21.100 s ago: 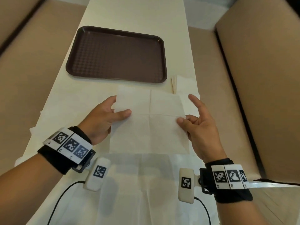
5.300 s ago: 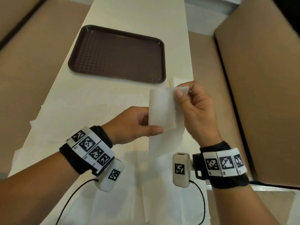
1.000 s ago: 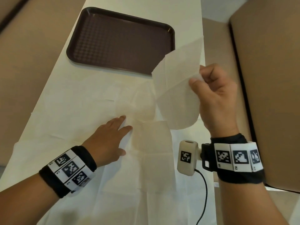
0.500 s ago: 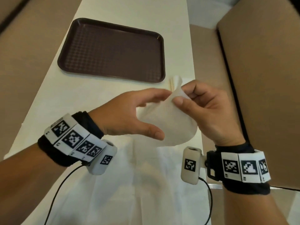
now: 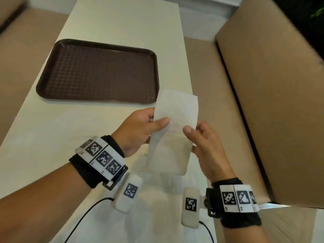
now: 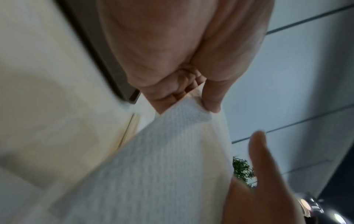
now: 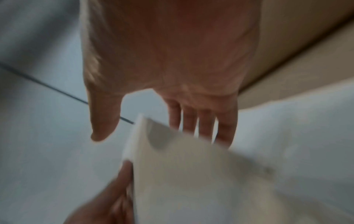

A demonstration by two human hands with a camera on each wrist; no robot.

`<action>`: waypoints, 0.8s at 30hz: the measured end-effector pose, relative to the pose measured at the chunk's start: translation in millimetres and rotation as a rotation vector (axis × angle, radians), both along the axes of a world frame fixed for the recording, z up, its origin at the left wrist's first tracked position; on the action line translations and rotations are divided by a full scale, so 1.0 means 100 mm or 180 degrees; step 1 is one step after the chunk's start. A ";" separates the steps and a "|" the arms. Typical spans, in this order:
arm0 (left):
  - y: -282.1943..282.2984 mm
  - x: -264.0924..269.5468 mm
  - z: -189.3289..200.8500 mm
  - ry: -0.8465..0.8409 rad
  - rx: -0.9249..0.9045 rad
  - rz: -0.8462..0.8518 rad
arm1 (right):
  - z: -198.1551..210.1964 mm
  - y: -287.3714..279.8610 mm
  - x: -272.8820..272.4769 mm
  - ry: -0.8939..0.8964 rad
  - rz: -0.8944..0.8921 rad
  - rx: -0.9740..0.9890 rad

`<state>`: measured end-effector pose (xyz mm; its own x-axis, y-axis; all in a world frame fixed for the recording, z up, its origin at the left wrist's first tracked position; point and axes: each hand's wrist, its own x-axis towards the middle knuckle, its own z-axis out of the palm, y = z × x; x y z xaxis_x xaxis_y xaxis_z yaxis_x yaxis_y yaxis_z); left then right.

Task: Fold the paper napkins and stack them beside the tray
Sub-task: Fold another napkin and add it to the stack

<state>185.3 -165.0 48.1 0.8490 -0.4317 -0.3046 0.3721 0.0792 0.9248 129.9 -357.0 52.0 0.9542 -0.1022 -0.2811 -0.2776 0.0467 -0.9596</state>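
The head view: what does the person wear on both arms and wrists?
Both forearms are bare, without sleeves. Each wrist carries a black fabric band with white square-patterned marker tiles, and an off-white rounded camera pod with one dark marker. A thin black cable leaves each pod.

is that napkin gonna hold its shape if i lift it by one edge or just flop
Probably flops: the napkin hangs limp below the left hand pinching its edge. Likely very light, since the right hand only touches it with straight fingers. It looks thin, so it may tear.
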 end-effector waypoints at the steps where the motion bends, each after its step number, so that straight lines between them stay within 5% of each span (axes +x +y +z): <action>1: -0.08 0.05 -0.04 0.0108 -0.0080 0.0077 | -0.10 0.00 -0.07 0.0186 0.0129 0.0195; 8: -0.60 0.68 -0.42 0.0201 0.0217 0.0155 | -0.59 -0.23 -0.01 0.0837 -0.0692 -0.0050; 16: -0.88 1.41 -0.63 -0.0950 0.2221 -0.0152 | -0.76 -0.48 0.26 0.1223 -0.0970 -0.0004; 24: -0.93 1.61 -0.65 -0.1384 0.2962 -0.0257 | -0.84 -0.55 0.38 0.1195 -0.1158 -0.0279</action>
